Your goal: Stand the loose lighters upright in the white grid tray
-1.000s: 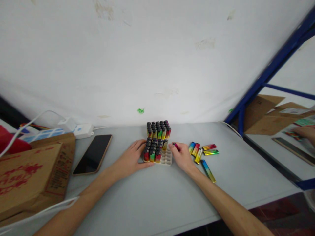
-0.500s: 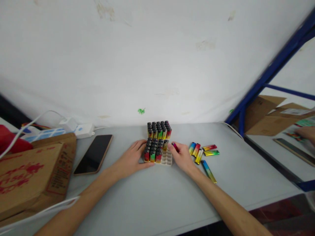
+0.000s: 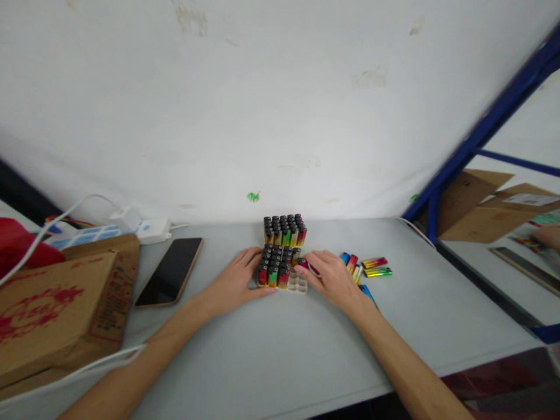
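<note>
Gripping a red lighter (image 3: 302, 263) at the tray (image 3: 298, 289), the right hand (image 3: 335, 279) could disturb the standing lighters (image 3: 273, 262) if its fingers lean sideways. The left hand (image 3: 231, 283), spread open against the tray, may shift it on the counter (image 3: 262, 356) by pressing unevenly.

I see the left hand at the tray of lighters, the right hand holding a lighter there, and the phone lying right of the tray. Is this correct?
Not quite: in the head view, the phone lies left of the tray, not right. The left hand is at the tray and the right hand holds a lighter there, as you say.
</note>
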Tool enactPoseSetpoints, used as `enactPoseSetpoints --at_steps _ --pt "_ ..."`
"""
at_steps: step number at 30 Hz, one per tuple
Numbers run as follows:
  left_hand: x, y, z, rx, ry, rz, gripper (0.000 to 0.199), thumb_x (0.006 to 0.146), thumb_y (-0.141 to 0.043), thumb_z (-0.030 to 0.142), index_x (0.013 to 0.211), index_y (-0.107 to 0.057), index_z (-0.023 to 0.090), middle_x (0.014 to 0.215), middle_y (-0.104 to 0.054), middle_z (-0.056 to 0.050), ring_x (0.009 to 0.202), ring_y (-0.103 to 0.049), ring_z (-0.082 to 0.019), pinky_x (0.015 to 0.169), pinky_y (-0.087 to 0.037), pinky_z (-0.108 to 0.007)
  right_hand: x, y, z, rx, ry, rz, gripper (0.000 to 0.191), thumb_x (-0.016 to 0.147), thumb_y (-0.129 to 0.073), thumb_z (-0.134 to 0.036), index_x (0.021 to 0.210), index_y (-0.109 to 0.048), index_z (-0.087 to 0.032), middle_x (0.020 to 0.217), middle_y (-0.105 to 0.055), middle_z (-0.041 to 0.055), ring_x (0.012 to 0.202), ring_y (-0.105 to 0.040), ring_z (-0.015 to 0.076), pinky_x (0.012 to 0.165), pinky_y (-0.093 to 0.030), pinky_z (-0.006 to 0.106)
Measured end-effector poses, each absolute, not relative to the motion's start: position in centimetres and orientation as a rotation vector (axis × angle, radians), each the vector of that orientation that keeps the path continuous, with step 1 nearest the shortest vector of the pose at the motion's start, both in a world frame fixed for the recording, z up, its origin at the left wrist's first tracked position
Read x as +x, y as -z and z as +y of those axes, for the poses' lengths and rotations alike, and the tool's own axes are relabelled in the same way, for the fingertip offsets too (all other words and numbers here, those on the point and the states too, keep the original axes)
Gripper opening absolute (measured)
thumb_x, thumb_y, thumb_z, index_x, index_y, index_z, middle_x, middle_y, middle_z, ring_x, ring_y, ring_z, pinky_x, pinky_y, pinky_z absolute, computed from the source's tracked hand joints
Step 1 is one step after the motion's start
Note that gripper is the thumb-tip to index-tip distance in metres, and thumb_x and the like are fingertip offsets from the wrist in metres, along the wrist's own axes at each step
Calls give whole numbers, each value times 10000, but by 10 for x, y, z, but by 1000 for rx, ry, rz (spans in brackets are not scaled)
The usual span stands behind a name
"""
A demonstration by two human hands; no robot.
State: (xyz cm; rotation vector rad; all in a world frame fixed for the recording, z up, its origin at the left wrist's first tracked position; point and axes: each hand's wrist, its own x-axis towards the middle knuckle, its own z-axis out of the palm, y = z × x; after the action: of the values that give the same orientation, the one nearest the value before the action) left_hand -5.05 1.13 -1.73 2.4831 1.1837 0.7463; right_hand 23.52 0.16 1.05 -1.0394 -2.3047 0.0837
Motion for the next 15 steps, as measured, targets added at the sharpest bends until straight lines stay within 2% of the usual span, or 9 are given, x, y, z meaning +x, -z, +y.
enactPoseSetpoints --at_steps 4,9,15 --pt "-50 19 12 2490 -745 1192 692 884 -809 575 1449 -608 228 1491 -602 -152 1408 -554 -373 1238 -449 -534 236 -2 4 -1147 -277 -2181 362 1140 -452 -461 883 -567 -233 735 -667 12 625 -608 174 609 -389 277" --pt "-51 21 13 2513 -745 1178 711 881 -827 545 1471 -601 219 1491 -610 -149 1405 -559 -378 1237 -453 -531 236 0 8 -1195 -310 -2272 285 1147 -449 -415 983 -585 -225 814 -714 29 714 -677 203 668 -437 290" --pt "-51 21 12 2523 -771 1178 697 882 -826 562 1456 -611 230 1480 -617 -145 1395 -564 -378 1223 -469 -541 232 -6 9 -1211 -181 -2407 211 1134 -499 -349 1033 -611 -201 929 -709 67 806 -693 220 741 -493 310"
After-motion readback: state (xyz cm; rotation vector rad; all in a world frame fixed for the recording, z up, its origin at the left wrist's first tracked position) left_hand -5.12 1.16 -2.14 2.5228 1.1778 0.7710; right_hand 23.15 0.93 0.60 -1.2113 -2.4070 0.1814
